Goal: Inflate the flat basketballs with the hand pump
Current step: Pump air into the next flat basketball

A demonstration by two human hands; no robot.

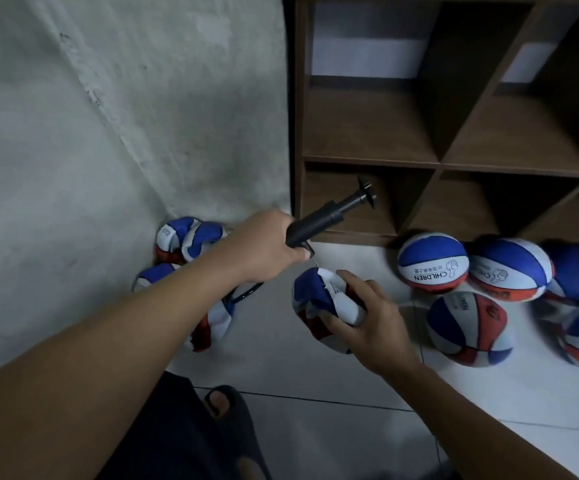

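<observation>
Two hands are engaged, each holding one item. Nearest, the right hand [360, 313] has its fingers curled round a flat basketball [319, 306], held just above the tiled floor [315, 386]. The ball is crumpled and folded in on itself; judged limp, light and yielding, it will need support directly behind the valve or the skin will buckle away from the needle. Valve position cannot be made out.

Just beyond it, the left hand [264, 247] grips the hand pump [329, 220] round the lower barrel. The pump looks rigid and light. Its long axis runs diagonally, the T-handle up and away toward the shelf unit [437, 164], the needle [315, 262] down toward the ball, close but apparently not yet inserted.

Farther left, against the wall, lie more flat balls [184, 237]; farther right, several inflated balls [431, 261] rest by the shelf.
</observation>
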